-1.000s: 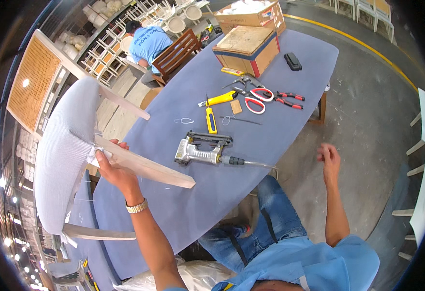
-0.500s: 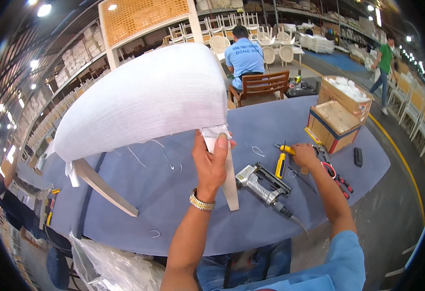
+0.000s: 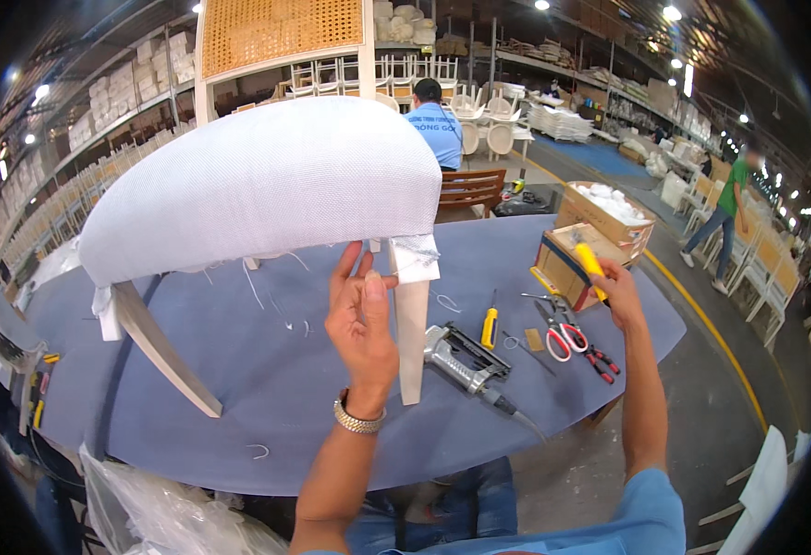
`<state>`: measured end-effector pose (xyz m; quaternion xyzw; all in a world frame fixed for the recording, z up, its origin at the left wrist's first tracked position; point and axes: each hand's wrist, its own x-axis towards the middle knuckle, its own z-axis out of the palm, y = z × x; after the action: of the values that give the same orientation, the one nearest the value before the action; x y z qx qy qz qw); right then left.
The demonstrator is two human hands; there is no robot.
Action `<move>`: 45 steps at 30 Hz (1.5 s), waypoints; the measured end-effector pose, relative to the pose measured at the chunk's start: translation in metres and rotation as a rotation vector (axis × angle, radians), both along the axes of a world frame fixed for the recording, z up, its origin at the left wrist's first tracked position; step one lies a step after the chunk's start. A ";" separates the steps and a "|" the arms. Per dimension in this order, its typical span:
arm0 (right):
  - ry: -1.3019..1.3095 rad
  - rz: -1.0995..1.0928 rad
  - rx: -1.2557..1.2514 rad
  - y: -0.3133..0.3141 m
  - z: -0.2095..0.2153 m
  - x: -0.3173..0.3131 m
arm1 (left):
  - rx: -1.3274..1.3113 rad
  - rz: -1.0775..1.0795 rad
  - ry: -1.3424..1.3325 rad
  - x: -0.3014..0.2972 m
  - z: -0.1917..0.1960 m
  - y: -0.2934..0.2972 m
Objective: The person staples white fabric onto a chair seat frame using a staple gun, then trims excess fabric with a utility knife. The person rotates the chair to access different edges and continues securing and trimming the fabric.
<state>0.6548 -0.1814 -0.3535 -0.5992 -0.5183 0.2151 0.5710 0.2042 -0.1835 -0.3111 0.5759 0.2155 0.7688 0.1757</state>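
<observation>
Two bare hands work at a pale wooden chair [image 3: 267, 185] that stands on the left part of a table [image 3: 276, 393] covered in blue-grey. Its white, fabric-covered seat faces the worker, two legs come down at the near side, and a cane back panel [image 3: 281, 35] rises on the far side. White cloth hangs at the top of each near leg, and loose threads dangle below the seat.

The left hand [image 3: 364, 319] is raised just beside the right-hand near leg [image 3: 412, 342], palm up, fingers partly open and loosely curled under the seat's edge. The forefinger reaches to the cloth flap [image 3: 415, 259]; whether it and the thumb pinch anything, I cannot tell from where I stand. A metal-banded watch [image 3: 359, 418] circles that wrist.

Over on the right, the right hand [image 3: 616, 291] has its fingers closed around a yellow-handled tool [image 3: 590, 268], held above the table before a lidded box [image 3: 558, 264].

Between chair and box lie a silver staple gun [image 3: 466, 365] with its hose, a yellow screwdriver [image 3: 489, 328], red-and-white scissors [image 3: 565, 342] and red-handled pliers [image 3: 602, 363]. Farther off, someone in a blue shirt [image 3: 438, 134] sits facing away; at far right, a person in green [image 3: 731, 194] is on foot.
</observation>
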 end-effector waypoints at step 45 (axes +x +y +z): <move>-1.485 0.303 0.637 -0.071 0.213 -0.292 | 0.012 -0.212 -0.139 0.032 0.004 0.029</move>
<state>0.3624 -0.2528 -0.1406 -0.3179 -0.8727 -0.3199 0.1870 0.2366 -0.1546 -0.3076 0.5418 0.1359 0.7853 0.2670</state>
